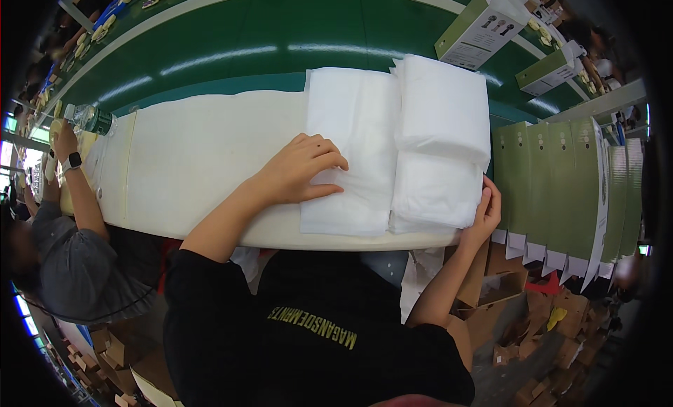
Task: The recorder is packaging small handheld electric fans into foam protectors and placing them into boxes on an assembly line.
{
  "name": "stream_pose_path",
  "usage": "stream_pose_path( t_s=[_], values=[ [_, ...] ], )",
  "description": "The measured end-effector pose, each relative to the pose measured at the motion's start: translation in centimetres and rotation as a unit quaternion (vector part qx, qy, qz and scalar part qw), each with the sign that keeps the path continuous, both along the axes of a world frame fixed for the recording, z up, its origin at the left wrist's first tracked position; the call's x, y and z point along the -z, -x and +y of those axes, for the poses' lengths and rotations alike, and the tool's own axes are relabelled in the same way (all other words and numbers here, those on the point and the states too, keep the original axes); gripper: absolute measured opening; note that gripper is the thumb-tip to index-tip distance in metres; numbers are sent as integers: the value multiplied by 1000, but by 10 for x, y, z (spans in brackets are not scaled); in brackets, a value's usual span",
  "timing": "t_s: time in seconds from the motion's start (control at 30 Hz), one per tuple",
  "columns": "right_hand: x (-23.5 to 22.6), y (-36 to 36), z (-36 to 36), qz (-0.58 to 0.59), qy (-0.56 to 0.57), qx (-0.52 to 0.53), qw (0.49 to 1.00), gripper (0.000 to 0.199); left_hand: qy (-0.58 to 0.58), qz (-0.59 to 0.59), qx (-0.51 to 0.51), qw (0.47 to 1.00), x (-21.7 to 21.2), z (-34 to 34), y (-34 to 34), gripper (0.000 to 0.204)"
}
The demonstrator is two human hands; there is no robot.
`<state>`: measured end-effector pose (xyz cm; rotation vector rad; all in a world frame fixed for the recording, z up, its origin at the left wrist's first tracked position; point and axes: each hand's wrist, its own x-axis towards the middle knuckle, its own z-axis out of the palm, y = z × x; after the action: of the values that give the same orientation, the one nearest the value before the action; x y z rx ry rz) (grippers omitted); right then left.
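A flat pile of thin white sheets, perhaps soft bags, lies on the pale table in front of me. Over its left part rests my left hand, fingers apart and lightly bent, thumb pointing right, with nothing gripped. Beside it on the right sits a thicker white stack, its folded upper bundle overlapping a lower one. My right hand is at that stack's lower right edge, fingers bent along its side and thumb apart from them. Part of the stack's edge is hidden behind those fingers.
Green boxes stand in a row on the right. Beyond the pale table runs a green conveyor carrying a green-white box. A clear bottle lies far left, near a co-worker's hand. Cardboard fills the floor at lower right.
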<state>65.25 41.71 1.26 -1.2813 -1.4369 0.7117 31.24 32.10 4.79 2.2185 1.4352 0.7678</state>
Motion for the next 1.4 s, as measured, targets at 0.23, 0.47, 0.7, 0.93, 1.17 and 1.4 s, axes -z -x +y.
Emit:
stream_pose_path(
  t_s=[0.23,0.47,0.7,0.93,1.17,1.4],
  values=[
    [-1,2,0,-13,-2,3,1000,27,-87,17,-37,995,7,0,1,21],
    [-5,6,1,-41,-8,7,999,27,-107,23,-69,992,11,-1,0,16],
    [0,10,1,-90,-45,23,995,27,-105,27,-86,990,13,-2,4,25],
    [1,13,-2,-67,-30,6,997,28,-160,-23,-74,984,-6,-27,18,30],
    [2,5,-5,-60,-30,8,998,30,-269,254,-576,729,1,-126,107,39],
    [-2,11,-8,-75,-61,18,995,31,53,215,-701,678,4,-230,156,51]
  ],
)
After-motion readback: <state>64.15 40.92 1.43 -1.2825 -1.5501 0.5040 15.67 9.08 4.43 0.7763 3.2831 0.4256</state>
